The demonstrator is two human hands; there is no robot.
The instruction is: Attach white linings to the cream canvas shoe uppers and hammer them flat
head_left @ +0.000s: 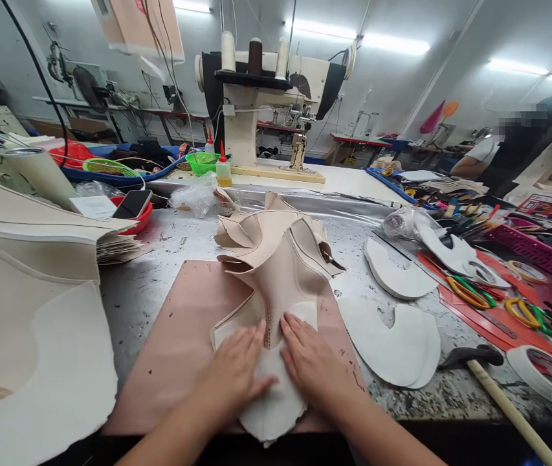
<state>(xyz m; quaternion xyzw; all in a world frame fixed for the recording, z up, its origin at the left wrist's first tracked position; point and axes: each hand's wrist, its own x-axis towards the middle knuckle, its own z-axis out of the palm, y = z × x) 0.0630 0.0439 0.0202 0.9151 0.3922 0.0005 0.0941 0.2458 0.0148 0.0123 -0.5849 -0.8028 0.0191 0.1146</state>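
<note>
A beige stitched leather piece (281, 278), looking like a boot upper, lies across a pinkish board (173, 362) in front of me, with a pale rounded flap (270, 414) towards the near edge. My left hand (234, 369) rests flat on the left side of that flap, its fingers stretched out beside the central seam. On the other side, my right hand (312, 359) presses down with its fingers extended. Neither hand grips anything. More beige pieces (241, 233) lie stacked just beyond, partly hidden by the front one.
A tall pile of beige pieces (37, 310) stands on the left. Right of the board lie white curved pads (397, 336), a hammer (499, 395), tape rolls (538, 369) and scissors (470, 291). A sewing machine (244, 116) stands at the back, and a person (513, 149) sits far right.
</note>
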